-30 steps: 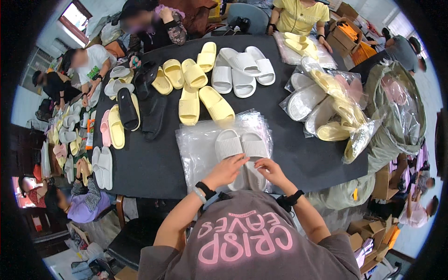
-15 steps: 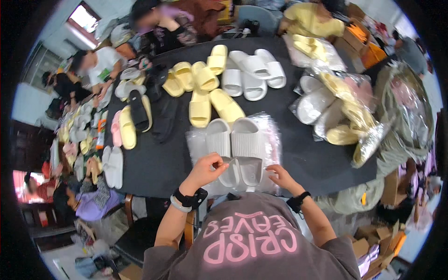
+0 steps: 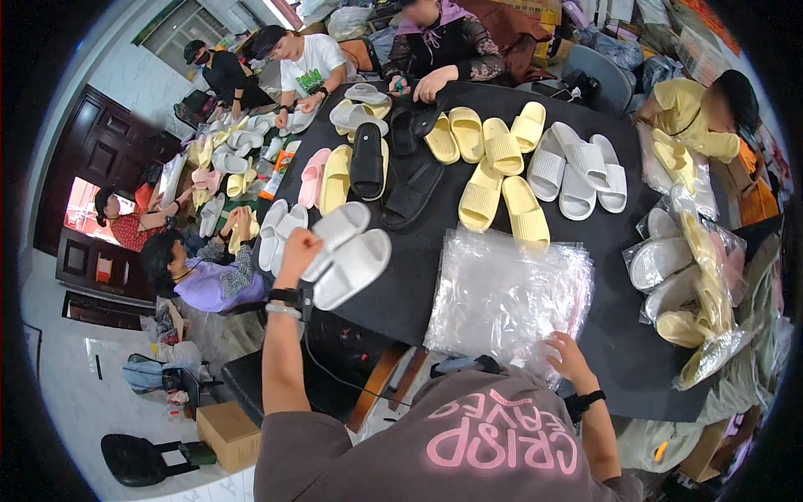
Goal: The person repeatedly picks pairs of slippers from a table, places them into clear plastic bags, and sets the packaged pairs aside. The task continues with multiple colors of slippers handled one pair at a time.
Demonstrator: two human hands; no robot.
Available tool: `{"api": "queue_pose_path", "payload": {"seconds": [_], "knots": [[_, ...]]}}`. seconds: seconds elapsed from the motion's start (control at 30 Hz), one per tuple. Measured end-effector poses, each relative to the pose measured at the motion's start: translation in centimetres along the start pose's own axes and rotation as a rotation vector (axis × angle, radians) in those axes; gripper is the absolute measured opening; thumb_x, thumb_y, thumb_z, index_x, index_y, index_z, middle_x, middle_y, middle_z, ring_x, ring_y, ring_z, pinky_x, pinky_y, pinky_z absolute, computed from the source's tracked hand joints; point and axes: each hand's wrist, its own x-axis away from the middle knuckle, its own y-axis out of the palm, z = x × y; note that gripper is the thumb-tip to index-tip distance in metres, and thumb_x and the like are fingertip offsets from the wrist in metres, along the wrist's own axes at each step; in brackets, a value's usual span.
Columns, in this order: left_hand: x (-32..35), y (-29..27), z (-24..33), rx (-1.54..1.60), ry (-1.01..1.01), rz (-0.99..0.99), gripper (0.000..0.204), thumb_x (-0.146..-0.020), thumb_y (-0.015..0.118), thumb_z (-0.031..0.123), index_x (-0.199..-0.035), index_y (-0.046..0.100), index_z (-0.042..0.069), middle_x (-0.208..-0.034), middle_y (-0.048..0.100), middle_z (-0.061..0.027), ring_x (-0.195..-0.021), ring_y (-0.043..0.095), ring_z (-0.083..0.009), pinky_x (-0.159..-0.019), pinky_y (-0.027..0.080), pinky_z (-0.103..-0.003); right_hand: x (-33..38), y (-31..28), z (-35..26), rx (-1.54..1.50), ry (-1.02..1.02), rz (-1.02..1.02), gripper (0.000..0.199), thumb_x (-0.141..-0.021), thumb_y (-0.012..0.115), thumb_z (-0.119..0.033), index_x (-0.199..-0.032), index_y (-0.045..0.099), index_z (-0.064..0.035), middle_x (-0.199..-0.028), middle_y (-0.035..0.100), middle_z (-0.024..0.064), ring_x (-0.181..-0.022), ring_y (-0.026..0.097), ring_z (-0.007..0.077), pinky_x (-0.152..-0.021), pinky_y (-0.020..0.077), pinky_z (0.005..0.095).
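1. One pale pair (image 3: 360, 263) of slippers, unbagged and tilted, is at about 9 o'clock from the bag stack (image 3: 506, 293), taking 12 as straight away from the wearer.
2. Left hand (image 3: 299, 251): fingers curled at the pair's heel end, apparently clamped on it, though the contact is partly hidden. Right hand (image 3: 571, 361): fingers loosely spread at the stack's 5 o'clock corner, touching the bags. Both hands are well apart.
3. Done, by the look of it: several bagged slippers (image 3: 661, 263) at 3 o'clock, pale, yellow and pink, heaped in clear film.
4. Left, as far as shows: loose yellow slippers (image 3: 481, 197) at 12, white slippers (image 3: 577, 197) at 1, and black slippers (image 3: 368, 163) at 10 to 11. How many of these await bags cannot be told.
5. Surface: a dark table (image 3: 410, 284) with a curved edge, under both the stack and the loose footwear.
6. Room: a co-worker in yellow (image 3: 686, 109) sits at 2 o'clock, beside yellow slippers on further bags; a co-worker in purple (image 3: 213, 284) is at 9. More slippers crowd a second work area at 10, near a brown door (image 3: 109, 142). A carton (image 3: 227, 437) stands at 8.
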Motion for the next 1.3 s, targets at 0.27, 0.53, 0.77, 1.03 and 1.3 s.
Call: {"api": "queue_pose_path", "payload": {"seconds": [0.27,0.53,0.77,1.03,1.3], "knots": [[0.3,-3.3,-13.0,-0.342,-0.258,0.26,0.041,-0.072,0.073,0.017,-0.108,0.058,0.003,-0.092,0.06,-0.0158,-0.075,0.059,-0.0319,-0.071,0.048,-0.041,0.6,0.0,-2.3,0.097,0.02,0.287,0.053,-0.073,0.072,-0.014,-0.121,0.052,-0.0077,-0.131,0.044,0.0192,-0.12,0.043,0.0387,-0.1,0.0377,0.0432],[5.7,12.6,8.4,0.212,-0.179,-0.537,0.019,-0.084,0.065,0.017,-0.096,0.061,0.003,-0.089,0.062,-0.0078,-0.083,0.06,-0.0176,-0.074,0.049,-0.031,3.1,2.4,3.2,-0.482,0.594,0.477,0.053,-0.071,0.08,-0.032,-0.105,0.057,0.0006,-0.096,0.059,0.0092,-0.084,0.056,0.0156,-0.07,0.0472,0.0296],[16.6,24.0,14.4,0.648,-0.741,-1.039,0.032,-0.084,0.069,0.028,-0.096,0.058,0.001,-0.079,0.063,-0.0054,-0.066,0.059,-0.0114,-0.058,0.048,-0.025,3.6,1.4,0.6,-0.62,0.377,0.092,0.03,-0.081,0.072,-0.026,-0.101,0.066,-0.0055,-0.08,0.062,-0.0031,-0.07,0.052,0.0061,-0.063,0.043,0.0231],[17.4,23.2,16.7,1.191,-1.034,-0.369,0.008,-0.09,0.058,0.008,-0.095,0.053,0.005,-0.063,0.048,0.0007,-0.045,0.04,-0.0063,-0.038,0.03,-0.022,3.2,1.0,-0.4,-0.986,0.374,0.386,0.011,-0.089,0.063,-0.014,-0.093,0.058,-0.0052,-0.065,0.055,-0.002,-0.053,0.047,0.0062,-0.05,0.0385,0.0224],[18.3,23.9,14.2,0.792,-0.793,-0.533,0.02,-0.087,0.06,0.008,-0.105,0.051,0.003,-0.066,0.052,-0.0013,-0.045,0.043,-0.0061,-0.038,0.034,-0.023,3.2,0.8,0.5,-0.645,0.334,0.148,0.02,-0.088,0.064,-0.024,-0.089,0.062,-0.0044,-0.06,0.05,-0.0031,-0.052,0.043,0.0071,-0.048,0.0352,0.0253]]}}
